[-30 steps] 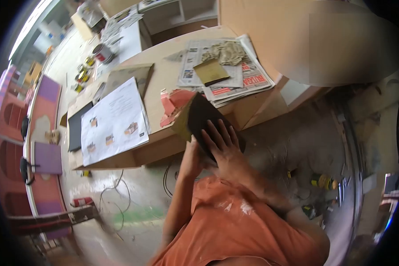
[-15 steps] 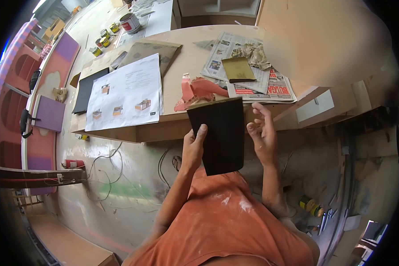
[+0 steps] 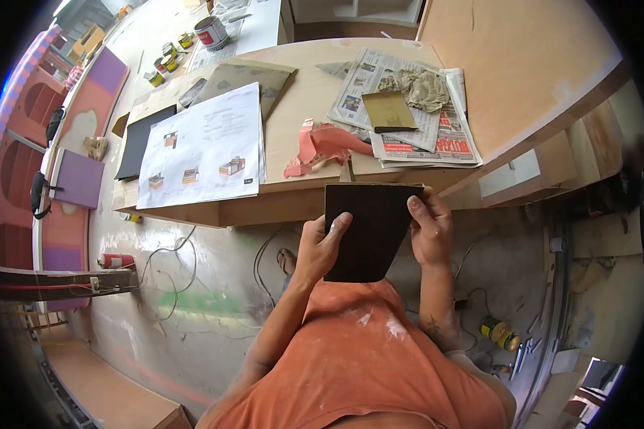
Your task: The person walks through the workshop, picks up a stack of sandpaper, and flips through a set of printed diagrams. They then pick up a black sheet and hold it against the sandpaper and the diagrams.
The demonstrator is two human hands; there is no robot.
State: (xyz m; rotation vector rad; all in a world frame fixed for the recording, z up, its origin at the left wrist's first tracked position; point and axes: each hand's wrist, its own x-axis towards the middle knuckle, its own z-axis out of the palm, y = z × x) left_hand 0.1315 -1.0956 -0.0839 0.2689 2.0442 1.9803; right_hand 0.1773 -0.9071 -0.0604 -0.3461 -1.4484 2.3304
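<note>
– What's on the table [image 3: 300, 96]?
– A printed sheet [image 3: 204, 146] towards the left, and newspapers [image 3: 454, 129] towards the right, with a crumpled rag [image 3: 425, 91] lying on them.
– And beyond it?
– A big tin [image 3: 211, 34] on a white counter [image 3: 259, 27], small tins [image 3: 169, 64] to its left.
– Anything lower down?
– A yellow-and-black can [image 3: 499, 332] on the floor [image 3: 222, 336] at right, and a pink cabinet [image 3: 28, 175] at far left
</note>
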